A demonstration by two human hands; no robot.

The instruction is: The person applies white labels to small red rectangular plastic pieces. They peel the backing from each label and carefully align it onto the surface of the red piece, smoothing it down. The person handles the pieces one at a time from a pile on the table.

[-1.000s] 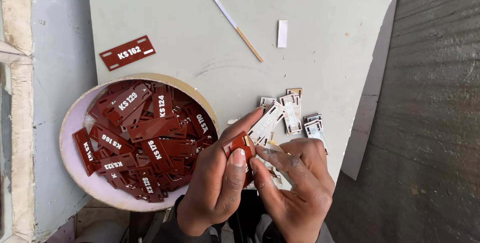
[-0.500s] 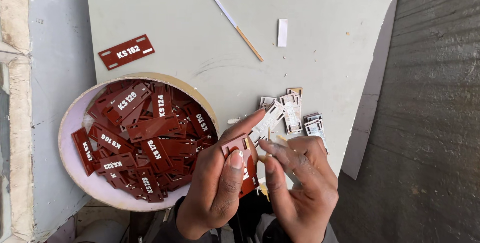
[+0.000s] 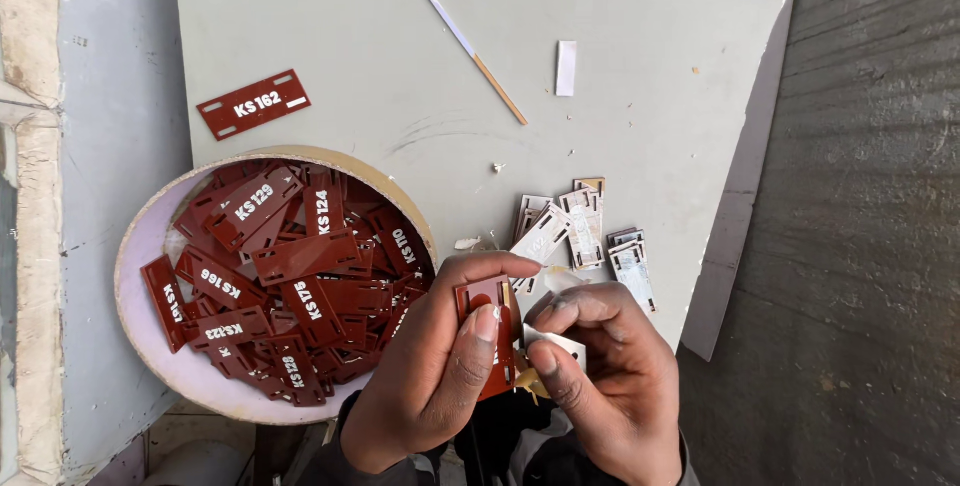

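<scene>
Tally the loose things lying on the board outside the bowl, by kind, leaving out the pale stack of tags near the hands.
Red-brown tag: 1
Thin stick: 1
White strip: 1
Total: 3

Your left hand [image 3: 435,366] pinches a dark red slotted tag [image 3: 488,331] upright between thumb and fingers, while your right hand [image 3: 600,376] peels a white film strip [image 3: 553,344] just beside it. Left of your hands, a round bowl [image 3: 160,371] holds a heap of matching tags. Pale peeled pieces [image 3: 580,231] lie on the grey board [image 3: 400,76].
</scene>
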